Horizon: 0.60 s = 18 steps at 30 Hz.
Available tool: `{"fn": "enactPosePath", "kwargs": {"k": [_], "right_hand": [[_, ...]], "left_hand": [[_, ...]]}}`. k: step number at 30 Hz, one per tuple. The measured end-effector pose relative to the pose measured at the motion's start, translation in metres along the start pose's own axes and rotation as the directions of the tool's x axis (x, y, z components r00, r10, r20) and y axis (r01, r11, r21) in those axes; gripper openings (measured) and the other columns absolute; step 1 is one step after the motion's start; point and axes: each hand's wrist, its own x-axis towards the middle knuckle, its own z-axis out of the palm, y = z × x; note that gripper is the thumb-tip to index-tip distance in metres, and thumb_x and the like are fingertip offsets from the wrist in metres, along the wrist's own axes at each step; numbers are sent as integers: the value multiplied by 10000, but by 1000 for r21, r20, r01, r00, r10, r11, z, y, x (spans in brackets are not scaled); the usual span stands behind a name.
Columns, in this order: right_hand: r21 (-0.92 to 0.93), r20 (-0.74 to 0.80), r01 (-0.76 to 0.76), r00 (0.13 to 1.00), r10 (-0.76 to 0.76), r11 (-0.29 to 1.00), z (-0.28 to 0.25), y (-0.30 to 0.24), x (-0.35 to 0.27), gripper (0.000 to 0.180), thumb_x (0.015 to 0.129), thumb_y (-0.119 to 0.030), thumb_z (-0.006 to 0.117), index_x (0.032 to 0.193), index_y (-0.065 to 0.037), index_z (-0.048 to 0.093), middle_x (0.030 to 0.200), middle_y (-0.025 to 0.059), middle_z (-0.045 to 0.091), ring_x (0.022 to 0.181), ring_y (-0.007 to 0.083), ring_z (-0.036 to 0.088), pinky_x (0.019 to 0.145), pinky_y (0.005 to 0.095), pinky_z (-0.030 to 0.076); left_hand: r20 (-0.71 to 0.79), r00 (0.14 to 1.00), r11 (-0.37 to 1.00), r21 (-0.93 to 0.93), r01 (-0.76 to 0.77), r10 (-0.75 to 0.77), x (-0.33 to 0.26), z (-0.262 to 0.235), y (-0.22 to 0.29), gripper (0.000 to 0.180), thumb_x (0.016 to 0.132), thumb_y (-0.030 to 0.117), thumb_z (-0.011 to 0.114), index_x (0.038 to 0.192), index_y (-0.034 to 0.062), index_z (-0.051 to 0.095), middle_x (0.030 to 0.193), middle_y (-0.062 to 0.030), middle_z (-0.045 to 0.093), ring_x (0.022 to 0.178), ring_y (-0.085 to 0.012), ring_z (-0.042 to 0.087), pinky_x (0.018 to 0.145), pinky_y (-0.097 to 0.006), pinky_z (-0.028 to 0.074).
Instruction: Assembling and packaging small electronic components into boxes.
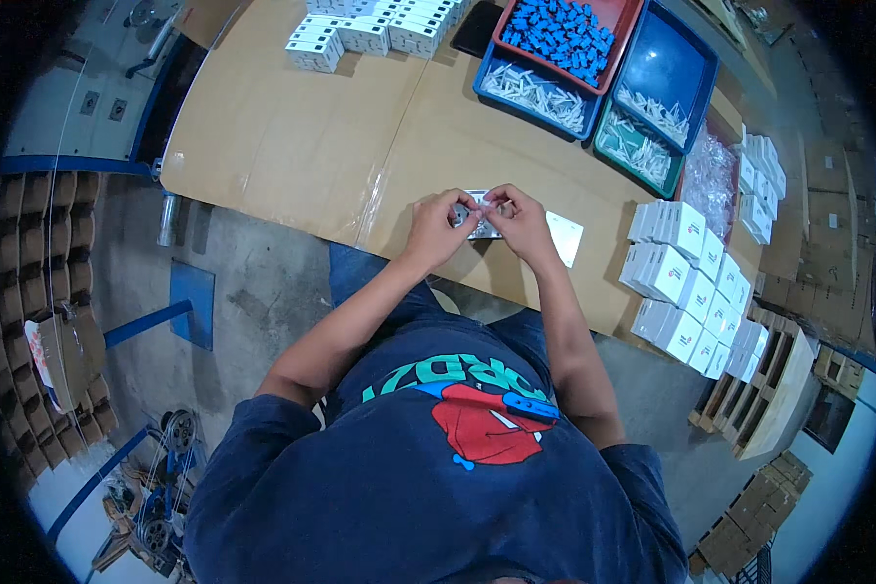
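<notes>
Near the front edge of the cardboard-covered table, my left hand and my right hand meet with bent fingers. Their fingertips pinch around a small whitish, partly clear piece, too small and covered to name. A dark round shape shows by the left fingers, and under the hands lies a flat pale item, mostly hidden. Just right of my right hand is a flat white card or box.
Beyond my right hand stand a red tray of blue plastic parts, blue trays and a green tray with white sticks, and clear plastic bags. White boxes are stacked at right; more boxes stand far back.
</notes>
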Motion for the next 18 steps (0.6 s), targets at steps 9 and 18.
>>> {"fn": "enactPosePath", "kwargs": {"k": [9, 18], "right_hand": [[-199, 120, 86, 991, -63, 976, -10, -8, 5, 245, 861, -138, 769, 1093, -65, 735, 1002, 82, 693, 783, 211, 639, 749, 335, 520], [-449, 45, 131, 991, -124, 884, -12, -3, -16, 179, 878, -183, 735, 1040, -107, 735, 1020, 79, 682, 838, 288, 686, 747, 383, 554]], "left_hand": [[38, 998, 988, -145, 51, -46, 1, -4, -5, 273, 861, 104, 756, 1129, 62, 720, 766, -41, 689, 579, -82, 534, 559, -268, 461], [51, 984, 980, -102, 173, -168, -8, -7, -3, 172, 852, 203, 756, 1017, 154, 746, 828, 6, 722, 762, -170, 647, 880, -364, 375]]}}
